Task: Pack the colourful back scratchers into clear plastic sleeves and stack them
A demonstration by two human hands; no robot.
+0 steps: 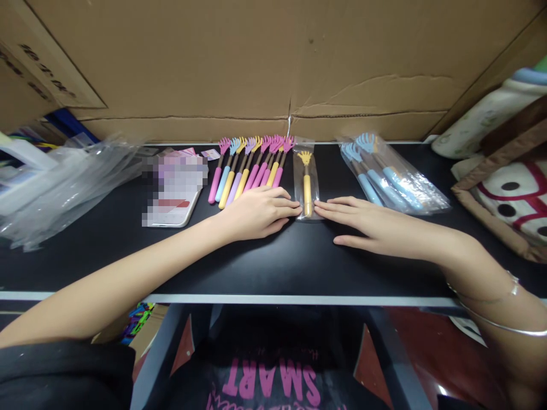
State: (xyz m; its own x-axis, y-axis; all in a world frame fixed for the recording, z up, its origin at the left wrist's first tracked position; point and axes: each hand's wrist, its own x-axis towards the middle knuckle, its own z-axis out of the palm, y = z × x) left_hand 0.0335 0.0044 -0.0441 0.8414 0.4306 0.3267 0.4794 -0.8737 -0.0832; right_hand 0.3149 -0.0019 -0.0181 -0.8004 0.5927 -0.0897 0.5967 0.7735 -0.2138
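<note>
A yellow back scratcher (307,188) with a small hand-shaped head lies in a clear plastic sleeve (315,171) on the black table. My left hand (260,212) touches the sleeve's lower left edge with its fingertips. From the other side, my right hand (367,225) rests fingertips on the lower right edge, fingers stretched out. Neither hand is wrapped round anything. Beyond my left hand lies a row of unwrapped back scratchers (243,171) in pink, blue, yellow and purple. Past my right hand, several blue back scratchers (384,176) lie in clear sleeves, overlapping each other.
A pile of clear plastic sleeves (72,182) lies at the left, beside a phone (179,193). Cardboard (273,62) walls the table's back. At the right stand a pale bottle-like object (474,119) and a brown-edged bag (513,188). The table's front edge (273,299) is pale.
</note>
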